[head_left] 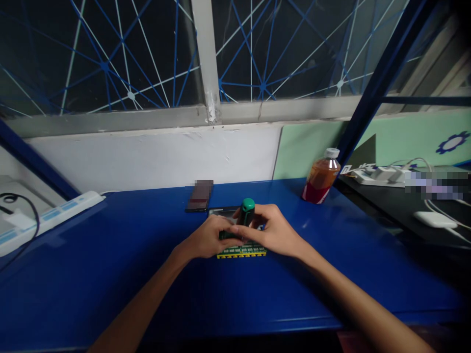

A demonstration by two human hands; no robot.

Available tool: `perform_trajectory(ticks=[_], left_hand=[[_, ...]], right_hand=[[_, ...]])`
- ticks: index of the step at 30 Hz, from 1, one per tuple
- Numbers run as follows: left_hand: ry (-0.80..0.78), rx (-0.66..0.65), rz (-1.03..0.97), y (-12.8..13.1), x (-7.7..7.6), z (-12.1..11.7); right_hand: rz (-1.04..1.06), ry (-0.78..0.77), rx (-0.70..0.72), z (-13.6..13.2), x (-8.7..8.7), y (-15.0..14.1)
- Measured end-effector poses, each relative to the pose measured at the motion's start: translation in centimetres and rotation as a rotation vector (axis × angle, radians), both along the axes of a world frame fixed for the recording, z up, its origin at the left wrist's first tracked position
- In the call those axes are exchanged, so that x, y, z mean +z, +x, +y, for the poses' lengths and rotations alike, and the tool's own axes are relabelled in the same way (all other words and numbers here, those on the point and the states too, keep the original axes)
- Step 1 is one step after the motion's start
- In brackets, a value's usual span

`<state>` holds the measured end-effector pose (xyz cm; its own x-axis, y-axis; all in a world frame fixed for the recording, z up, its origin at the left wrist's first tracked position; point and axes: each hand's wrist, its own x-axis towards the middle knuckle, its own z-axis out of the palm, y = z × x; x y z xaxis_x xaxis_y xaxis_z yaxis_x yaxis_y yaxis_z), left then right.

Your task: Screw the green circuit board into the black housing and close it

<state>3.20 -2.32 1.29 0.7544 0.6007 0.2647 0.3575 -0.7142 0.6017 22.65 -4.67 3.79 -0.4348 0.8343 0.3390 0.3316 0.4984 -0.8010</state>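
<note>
In the head view, a screwdriver with a dark handle and green cap stands nearly upright, held in my right hand. Its tip is hidden behind my fingers. My left hand is closed, thumb and fingers pinched together close below the handle; what lies between them is hidden. Under both hands sits a green circuit board with rows of pale rectangles and a yellow toothed front edge. Behind the hands, a dark flat object is partly covered.
A dark phone lies just behind on the blue table. The drink bottle stands back right. At the left is a white power strip with a black cable. A white charger and cords lie on a black surface at right.
</note>
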Motion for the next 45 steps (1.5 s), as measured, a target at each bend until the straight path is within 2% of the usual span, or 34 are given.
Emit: perform_trajectory(ticks=[13,27,38,45], left_hand=[[-0.174,-0.073,-0.045,-0.4,1.0,-0.1],[-0.149,0.090,-0.098,0.1,0.5,0.0],[-0.167,-0.024,-0.080,-0.1,0.4,0.1],[-0.128,-0.016,-0.015,-0.2,0.4,0.2]], right_hand=[[0.047,-0.072,0.014,0.2,-0.1,0.2],[0.014,0.016,0.005,0.0,0.3,0.0],[0.032,0.019,-0.074,0.1,0.1,0.2],[0.100,-0.035,-0.067,0.3,-0.3,0.3]])
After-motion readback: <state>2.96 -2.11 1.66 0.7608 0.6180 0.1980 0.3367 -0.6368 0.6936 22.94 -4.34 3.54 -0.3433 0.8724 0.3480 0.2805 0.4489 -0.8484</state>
